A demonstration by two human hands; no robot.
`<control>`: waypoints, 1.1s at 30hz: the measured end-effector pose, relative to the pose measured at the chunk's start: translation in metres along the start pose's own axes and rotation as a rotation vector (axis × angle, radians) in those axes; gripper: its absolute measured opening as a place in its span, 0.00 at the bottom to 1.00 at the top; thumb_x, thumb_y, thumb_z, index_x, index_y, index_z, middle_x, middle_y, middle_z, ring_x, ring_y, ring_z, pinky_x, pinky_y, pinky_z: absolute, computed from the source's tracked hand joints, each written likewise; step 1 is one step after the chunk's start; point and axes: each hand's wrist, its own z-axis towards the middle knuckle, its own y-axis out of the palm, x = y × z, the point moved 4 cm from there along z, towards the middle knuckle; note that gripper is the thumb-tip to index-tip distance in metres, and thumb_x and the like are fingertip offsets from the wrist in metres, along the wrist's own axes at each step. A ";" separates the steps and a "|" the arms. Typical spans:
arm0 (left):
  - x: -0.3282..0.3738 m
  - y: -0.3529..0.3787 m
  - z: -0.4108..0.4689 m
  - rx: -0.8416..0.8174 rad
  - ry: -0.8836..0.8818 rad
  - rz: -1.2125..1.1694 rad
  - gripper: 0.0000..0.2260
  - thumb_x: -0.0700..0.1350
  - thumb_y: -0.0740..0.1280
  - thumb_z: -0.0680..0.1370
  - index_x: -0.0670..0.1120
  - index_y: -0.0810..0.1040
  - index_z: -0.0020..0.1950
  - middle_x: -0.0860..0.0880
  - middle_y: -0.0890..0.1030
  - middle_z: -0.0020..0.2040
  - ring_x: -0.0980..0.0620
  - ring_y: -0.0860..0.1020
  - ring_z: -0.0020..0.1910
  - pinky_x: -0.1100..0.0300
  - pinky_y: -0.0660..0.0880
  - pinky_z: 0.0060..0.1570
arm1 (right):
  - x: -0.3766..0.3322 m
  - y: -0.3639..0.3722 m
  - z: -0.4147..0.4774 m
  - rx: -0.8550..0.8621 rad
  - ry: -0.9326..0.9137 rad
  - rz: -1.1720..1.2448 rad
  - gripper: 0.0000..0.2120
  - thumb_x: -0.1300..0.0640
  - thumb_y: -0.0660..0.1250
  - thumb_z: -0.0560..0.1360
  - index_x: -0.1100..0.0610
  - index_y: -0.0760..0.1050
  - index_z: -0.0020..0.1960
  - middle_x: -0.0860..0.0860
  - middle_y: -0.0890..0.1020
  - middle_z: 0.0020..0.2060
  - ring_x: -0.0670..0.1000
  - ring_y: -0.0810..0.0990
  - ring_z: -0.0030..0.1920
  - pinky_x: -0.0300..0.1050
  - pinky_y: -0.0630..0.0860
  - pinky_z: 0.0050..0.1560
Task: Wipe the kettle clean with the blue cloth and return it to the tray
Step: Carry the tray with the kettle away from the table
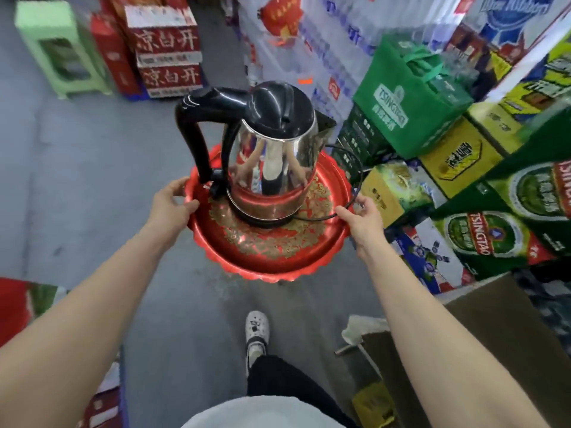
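A steel kettle (272,162) with a black lid and black handle stands upright on its base in a round red tray (268,261) with a gold pattern. I hold the tray in the air above the floor. My left hand (173,205) grips the tray's left rim. My right hand (361,220) grips the right rim, with the kettle's black cord (355,180) looping past its fingers. No blue cloth is in view.
Stacked beer cartons (494,230) and a green bag (411,97) crowd the right side. Red drink cases (167,57) and a green plastic stool (58,47) stand at the back left. A brown cardboard box (494,335) lies at lower right. Grey floor lies below, with my shoe (256,335) on it.
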 end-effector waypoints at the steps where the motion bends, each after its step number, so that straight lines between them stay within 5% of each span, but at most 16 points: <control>1: 0.005 -0.007 0.020 0.021 -0.007 -0.001 0.21 0.28 0.62 0.77 0.41 0.71 0.70 0.45 0.75 0.57 0.48 0.77 0.35 0.63 0.76 0.22 | -0.012 0.019 0.020 -0.024 -0.001 -0.009 0.20 0.56 0.78 0.67 0.50 0.72 0.54 0.58 0.82 0.52 0.65 0.83 0.53 0.56 0.80 0.43; 6: 0.025 -0.041 0.119 0.145 -0.040 -0.009 0.19 0.29 0.62 0.78 0.40 0.72 0.68 0.47 0.74 0.54 0.42 0.77 0.40 0.64 0.76 0.22 | -0.077 0.120 0.110 -0.153 -0.071 -0.078 0.19 0.64 0.74 0.74 0.55 0.69 0.59 0.56 0.78 0.42 0.50 0.83 0.37 0.37 0.70 0.27; 8: 0.032 -0.057 0.158 0.208 -0.058 -0.015 0.20 0.29 0.62 0.78 0.42 0.71 0.68 0.47 0.74 0.54 0.42 0.78 0.43 0.65 0.75 0.21 | -0.098 0.162 0.139 -0.175 -0.071 -0.084 0.16 0.68 0.71 0.76 0.57 0.68 0.57 0.52 0.75 0.37 0.40 0.79 0.23 0.33 0.68 0.20; 10: 0.040 -0.077 0.201 0.251 -0.056 -0.012 0.21 0.29 0.62 0.78 0.42 0.70 0.70 0.46 0.73 0.57 0.41 0.78 0.46 0.64 0.76 0.22 | -0.117 0.205 0.170 -0.190 -0.071 -0.083 0.16 0.69 0.70 0.76 0.57 0.68 0.56 0.53 0.75 0.37 0.37 0.75 0.20 0.33 0.67 0.19; 14: 0.059 -0.115 0.292 0.288 -0.037 0.064 0.21 0.30 0.63 0.77 0.43 0.71 0.70 0.47 0.74 0.56 0.39 0.79 0.48 0.50 0.80 0.36 | -0.143 0.292 0.227 -0.204 -0.054 -0.081 0.16 0.68 0.70 0.76 0.56 0.68 0.57 0.51 0.75 0.35 0.38 0.76 0.20 0.35 0.68 0.20; 21: 0.101 -0.167 0.463 0.270 -0.006 0.171 0.21 0.30 0.62 0.77 0.43 0.72 0.69 0.47 0.74 0.54 0.44 0.76 0.45 0.62 0.77 0.29 | -0.187 0.432 0.317 -0.151 0.019 -0.032 0.17 0.65 0.72 0.76 0.54 0.68 0.57 0.56 0.80 0.44 0.47 0.79 0.28 0.37 0.70 0.22; 26: 0.121 -0.191 0.586 0.220 -0.041 0.204 0.20 0.32 0.64 0.77 0.44 0.74 0.68 0.43 0.78 0.58 0.39 0.80 0.47 0.45 0.80 0.46 | -0.234 0.514 0.389 -0.108 0.037 -0.014 0.17 0.66 0.71 0.76 0.56 0.69 0.60 0.49 0.76 0.42 0.45 0.78 0.30 0.37 0.73 0.23; 30: 0.139 -0.203 0.689 0.197 -0.032 0.229 0.20 0.33 0.64 0.77 0.45 0.74 0.68 0.42 0.79 0.59 0.37 0.82 0.45 0.42 0.81 0.44 | -0.270 0.580 0.463 -0.113 0.053 -0.009 0.18 0.65 0.72 0.76 0.55 0.69 0.62 0.52 0.78 0.45 0.49 0.80 0.31 0.42 0.74 0.27; 33: 0.158 -0.211 0.765 0.201 -0.061 0.246 0.20 0.34 0.63 0.78 0.46 0.72 0.69 0.46 0.77 0.58 0.39 0.81 0.42 0.53 0.78 0.36 | -0.303 0.633 0.520 -0.129 0.058 -0.016 0.18 0.65 0.71 0.77 0.55 0.69 0.61 0.54 0.80 0.47 0.51 0.80 0.32 0.41 0.75 0.25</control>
